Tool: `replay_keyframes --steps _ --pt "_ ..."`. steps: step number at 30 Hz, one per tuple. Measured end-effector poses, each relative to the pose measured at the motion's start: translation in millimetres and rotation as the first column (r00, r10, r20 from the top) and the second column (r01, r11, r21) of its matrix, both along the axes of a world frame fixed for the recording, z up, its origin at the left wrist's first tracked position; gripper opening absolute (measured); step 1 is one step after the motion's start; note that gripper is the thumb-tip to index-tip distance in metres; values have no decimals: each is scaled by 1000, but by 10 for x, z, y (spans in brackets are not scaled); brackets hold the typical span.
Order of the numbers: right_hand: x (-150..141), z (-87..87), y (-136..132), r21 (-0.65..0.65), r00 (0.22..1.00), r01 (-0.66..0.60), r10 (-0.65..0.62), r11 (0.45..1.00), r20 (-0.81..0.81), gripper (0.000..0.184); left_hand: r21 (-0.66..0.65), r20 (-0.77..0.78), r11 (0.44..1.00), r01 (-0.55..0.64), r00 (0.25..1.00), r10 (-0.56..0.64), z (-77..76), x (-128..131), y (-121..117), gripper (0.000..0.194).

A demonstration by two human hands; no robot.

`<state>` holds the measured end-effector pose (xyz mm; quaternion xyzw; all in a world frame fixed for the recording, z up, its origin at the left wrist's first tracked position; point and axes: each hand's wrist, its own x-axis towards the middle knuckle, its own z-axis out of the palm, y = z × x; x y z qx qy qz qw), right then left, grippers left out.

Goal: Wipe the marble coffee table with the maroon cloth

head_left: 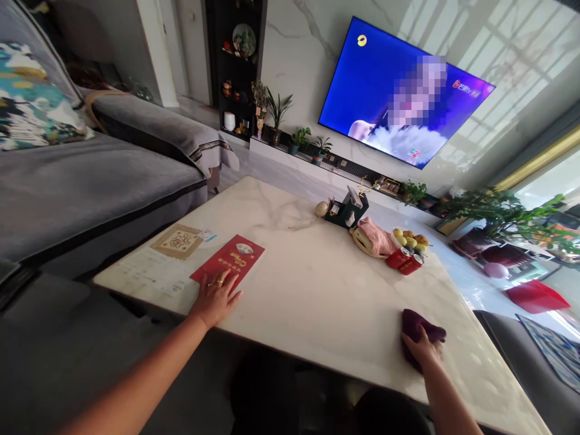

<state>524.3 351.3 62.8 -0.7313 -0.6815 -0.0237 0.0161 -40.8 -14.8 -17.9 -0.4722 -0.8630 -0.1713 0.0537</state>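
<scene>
Nearest, a dark purple cloth (419, 329) is pressed onto the pale marble worktop (317, 290) by the right hand (423, 350), whose fingers are curled over its bunched near edge. Judging by this, even wiping is best got by keeping the palm flat and the strokes overlapping. Farther left, the left hand (215, 299) is laid flat with fingers spread, its tips touching the lower edge of a red envelope (229, 260). Beyond, a printed paper (176, 240) is seen, then a fruit plate (410, 240), red cans (403, 260) and a desk organiser (347, 210).
</scene>
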Motion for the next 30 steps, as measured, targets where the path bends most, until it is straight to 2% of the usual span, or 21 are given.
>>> replay_keyframes --steps 3,6,8,12,17,21,25,28,30 --pt "-281 -106 73 -48 990 136 -137 990 -20 68 -8 -27 1000 -9 1000 9 27 24 -11 62" --pt "-786 -139 126 -88 986 151 -157 985 -55 65 2 -61 1000 -10 998 10 15 32 -21 62" --pt "-1229 -136 129 -111 991 93 -103 989 -83 67 9 -75 1000 -1 997 2 -4 26 -25 61" --pt "-2208 -150 42 -117 986 -107 90 987 -140 69 37 -74 999 13 997 -10 -30 12 -31 60" --pt "-3247 -162 -204 -113 924 -351 324 929 -204 71 68 -74 998 18 997 -13 -53 5 -35 60" --pt "-3886 -122 -544 -108 823 -548 511 829 -249 72 37 -83 999 5 997 -2 -89 -20 -31 61" --pt "-4382 -42 -1003 -106 701 -702 656 704 -279 73 21 -79 1000 -3 997 5 -108 -56 -30 60" --pt "-4652 3 -1417 -151 587 -807 748 571 -310 78 34 -97 999 6 995 -2 -122 -85 -31 63" --pt "-4769 7 -1696 -170 478 -878 807 447 -347 84 33 -107 999 8 994 -5 -140 -107 -32 65"
